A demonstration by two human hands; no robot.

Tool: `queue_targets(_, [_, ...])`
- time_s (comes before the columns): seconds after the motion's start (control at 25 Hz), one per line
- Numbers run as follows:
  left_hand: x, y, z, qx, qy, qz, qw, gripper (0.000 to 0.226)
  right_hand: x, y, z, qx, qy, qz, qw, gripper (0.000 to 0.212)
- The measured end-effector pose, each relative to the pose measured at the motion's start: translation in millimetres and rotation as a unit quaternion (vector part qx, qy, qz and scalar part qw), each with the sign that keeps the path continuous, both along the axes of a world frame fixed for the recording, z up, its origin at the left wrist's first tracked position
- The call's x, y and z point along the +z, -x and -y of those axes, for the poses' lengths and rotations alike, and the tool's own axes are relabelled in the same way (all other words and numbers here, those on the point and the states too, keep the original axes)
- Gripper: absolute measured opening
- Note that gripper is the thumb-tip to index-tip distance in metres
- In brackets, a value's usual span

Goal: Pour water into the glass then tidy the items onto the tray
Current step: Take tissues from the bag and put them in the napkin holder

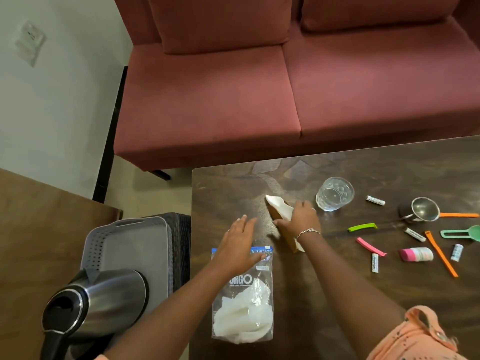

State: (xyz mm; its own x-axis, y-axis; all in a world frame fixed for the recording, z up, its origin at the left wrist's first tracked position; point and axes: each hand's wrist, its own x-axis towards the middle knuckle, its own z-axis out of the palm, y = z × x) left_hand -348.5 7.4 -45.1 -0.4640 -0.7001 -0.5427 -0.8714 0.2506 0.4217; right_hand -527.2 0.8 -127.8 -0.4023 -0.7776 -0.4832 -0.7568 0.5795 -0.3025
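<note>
Legible: "URGO", white capitals, upper front of clear plastic pouch (pixel 242 294). Smaller white line beneath: too small to read. Print on white label (pixel 262 267) near pouch top and on white tube (pixel 375 262): blurred, unread.

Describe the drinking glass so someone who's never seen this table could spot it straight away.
Find the dark wooden table in front of the red sofa. Just beyond and to the right of the right hand, which grips a white paper packet, stands the glass. It is the only clear round tumbler there; its neighbours are a small white tube and a metal cup.
</note>
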Motion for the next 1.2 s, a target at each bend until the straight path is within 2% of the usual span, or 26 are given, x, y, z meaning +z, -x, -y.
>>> queue_targets(0.12, [-7,-4,1,0.005,-0.004,0.003,1.000,0.081,-14,-13,0,0.010,-0.026,-0.008,1.000,0.073])
queue_targets(0.24, [-11,-9,2,0.006,-0.006,0.000,1.000,0.079,-20,-14,0,0.022,-0.013,-0.040,0.999,0.047])
queue_targets(0.36, [-17,-10,3,0.011,-0.014,-0.002,1.000,0.079,-16,-9,7,0.075,-0.003,-0.050,0.996,0.036])
queue_targets(0.64, [-25,-9,7,-0.017,0.027,0.003,0.999,0.081,-5,-3,55,0.272,0.059,-0.097,0.956,0.037])
queue_targets(0.76, [-31,-16,9,-0.018,0.044,0.016,0.999,0.082,-13,-5,71,0.324,0.063,-0.120,0.936,0.037])
queue_targets(1.0, [-48,-28,1,0.002,0.042,0.025,0.999,0.078,-26,-9,80,0.328,0.050,-0.123,0.935,0.035])
queue_targets(1.2, [-48,-30,-11,0.006,0.081,0.035,0.996,0.076,-16,-5,64,0.283,0.100,-0.108,0.948,0.050])
